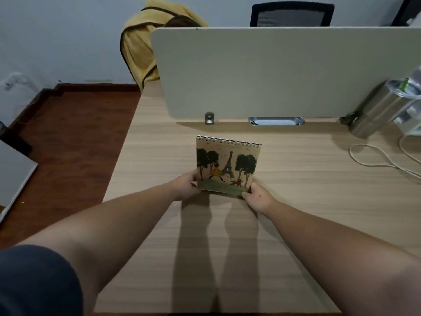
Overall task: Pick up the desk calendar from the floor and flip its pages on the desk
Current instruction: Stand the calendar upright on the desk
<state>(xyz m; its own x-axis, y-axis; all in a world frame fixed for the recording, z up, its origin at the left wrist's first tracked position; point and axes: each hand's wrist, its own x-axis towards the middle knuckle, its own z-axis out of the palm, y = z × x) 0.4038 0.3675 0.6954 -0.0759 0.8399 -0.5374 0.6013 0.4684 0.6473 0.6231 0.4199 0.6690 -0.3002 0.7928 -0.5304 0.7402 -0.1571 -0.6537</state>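
The left hand (185,187) pinches the lower left corner of the desk calendar (226,166), its grip closed on the edge. The calendar stands upright on the wooden surface (296,197), spiral binding on top, cover picture of a tower and trees facing the person. The right hand (258,197) grasps the lower right corner. Farther right, a metal bottle (376,112) leans by the divider panel (273,71).

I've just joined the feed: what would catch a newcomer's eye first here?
The desk calendar, with its Eiffel Tower cover, stands mid-desk, the left hand and right hand gripping its bottom corners. Behind it rises a pale divider panel; a steel bottle stands at the right.
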